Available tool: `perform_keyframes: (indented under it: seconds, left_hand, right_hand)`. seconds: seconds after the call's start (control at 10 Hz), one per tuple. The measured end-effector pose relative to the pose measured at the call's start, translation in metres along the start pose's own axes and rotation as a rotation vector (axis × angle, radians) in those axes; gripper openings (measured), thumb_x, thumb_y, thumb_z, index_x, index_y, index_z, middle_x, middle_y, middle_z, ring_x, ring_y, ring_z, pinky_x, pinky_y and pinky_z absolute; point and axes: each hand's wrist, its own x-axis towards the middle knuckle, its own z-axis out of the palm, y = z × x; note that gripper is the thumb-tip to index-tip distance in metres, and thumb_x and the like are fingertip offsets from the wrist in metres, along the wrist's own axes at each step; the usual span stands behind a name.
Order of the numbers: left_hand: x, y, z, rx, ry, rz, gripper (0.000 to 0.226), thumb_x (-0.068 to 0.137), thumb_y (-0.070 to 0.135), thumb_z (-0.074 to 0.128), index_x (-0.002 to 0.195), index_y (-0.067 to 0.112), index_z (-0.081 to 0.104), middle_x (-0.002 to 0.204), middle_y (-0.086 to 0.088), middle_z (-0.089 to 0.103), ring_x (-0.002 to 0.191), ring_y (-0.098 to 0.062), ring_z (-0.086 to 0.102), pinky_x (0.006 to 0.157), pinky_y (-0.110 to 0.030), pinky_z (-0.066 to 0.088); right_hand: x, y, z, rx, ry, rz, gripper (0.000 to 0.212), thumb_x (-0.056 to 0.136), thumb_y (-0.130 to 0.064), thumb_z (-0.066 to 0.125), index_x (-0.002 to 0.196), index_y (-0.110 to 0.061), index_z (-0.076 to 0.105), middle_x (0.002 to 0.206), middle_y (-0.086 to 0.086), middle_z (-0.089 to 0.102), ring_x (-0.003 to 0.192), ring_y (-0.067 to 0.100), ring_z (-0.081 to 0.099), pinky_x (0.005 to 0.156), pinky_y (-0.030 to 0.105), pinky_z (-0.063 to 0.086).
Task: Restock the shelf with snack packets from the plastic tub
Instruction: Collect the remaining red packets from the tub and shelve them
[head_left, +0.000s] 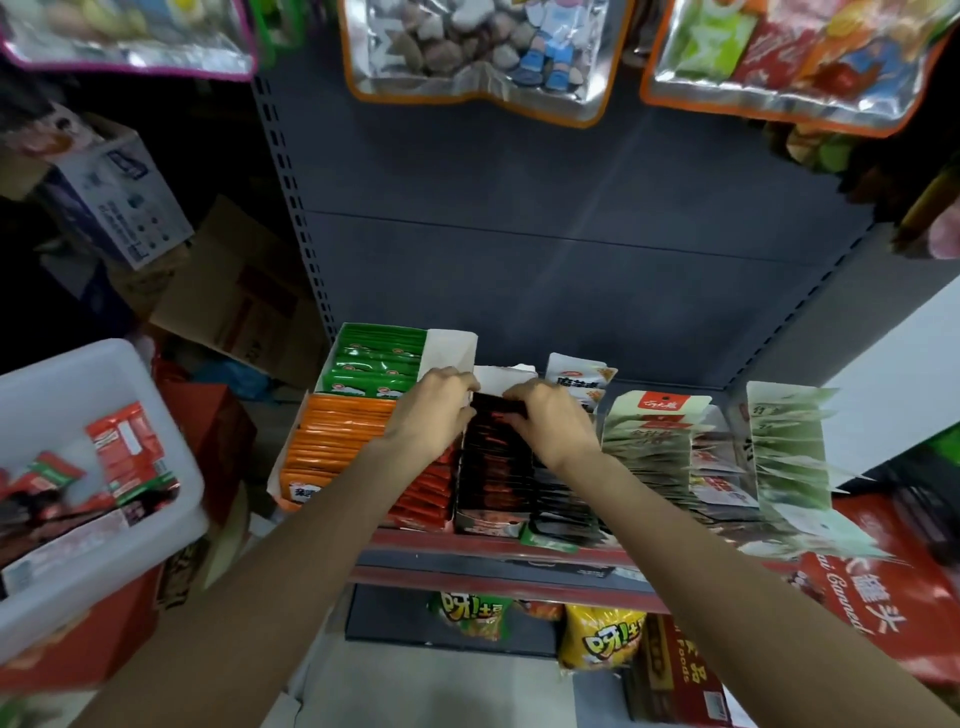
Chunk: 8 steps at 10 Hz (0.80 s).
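Both hands' fingertips (470, 387) are hiding behind the black packets (493, 457). The frame's left edge is cutting off the plastic tub (104, 364), its contents blurring.

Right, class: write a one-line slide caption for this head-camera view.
Both hands, left hand and right hand, tuck dark snack packets into a shelf display box, with the plastic tub at left.

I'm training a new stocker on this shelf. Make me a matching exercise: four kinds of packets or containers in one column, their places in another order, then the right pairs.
Things
1. green packets
2. orange packets
3. black packets
4. plastic tub

Places
A. between both hands, middle of the shelf
B. off the shelf, far left
C. back left corner of the shelf
D. front left of the shelf, before the green ones

Pairs: 1-C, 2-D, 3-A, 4-B
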Motion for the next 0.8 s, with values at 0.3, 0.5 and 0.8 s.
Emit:
perform_keyframes:
  seconds: [0.3, 0.5, 0.8]
  left_hand:
    - [-0.084, -0.090, -0.072, -0.491, 0.320, -0.238, 0.013, 0.086, 0.016, 0.065, 0.098, 0.020, 0.068, 0.085, 0.005, 0.068, 0.078, -0.007, 0.062, 0.073, -0.018, 0.048]
    - [-0.172, -0.232, -0.106, -0.430, 0.442, -0.450, 0.015, 0.086, 0.011, 0.056, 0.097, 0.011, 0.066, 0.088, -0.002, 0.068, 0.081, -0.020, 0.061, 0.077, -0.026, 0.046]
    - [-0.253, -0.441, -0.093, 0.007, -0.078, -0.596, 0.063, 0.072, 0.042, 0.072, 0.130, 0.031, 0.049, 0.137, 0.006, 0.050, 0.126, -0.015, 0.045, 0.106, -0.034, 0.036]
  right_hand:
    - [-0.003, -0.130, 0.003, 0.382, 0.049, -0.174, 0.031, 0.090, -0.012, 0.058, 0.120, -0.014, 0.062, 0.118, 0.006, 0.062, 0.110, 0.017, 0.056, 0.094, 0.022, 0.039]
    - [0.001, -0.278, 0.059, 0.442, -0.111, -0.362, 0.033, 0.084, -0.003, 0.056, 0.116, -0.007, 0.063, 0.114, 0.016, 0.063, 0.109, 0.029, 0.058, 0.097, 0.035, 0.042]
    - [0.034, -0.391, 0.175, 0.150, -0.506, -0.206, 0.076, 0.086, -0.032, 0.064, 0.147, -0.011, 0.025, 0.153, 0.013, 0.025, 0.139, 0.030, 0.028, 0.110, 0.035, 0.030]
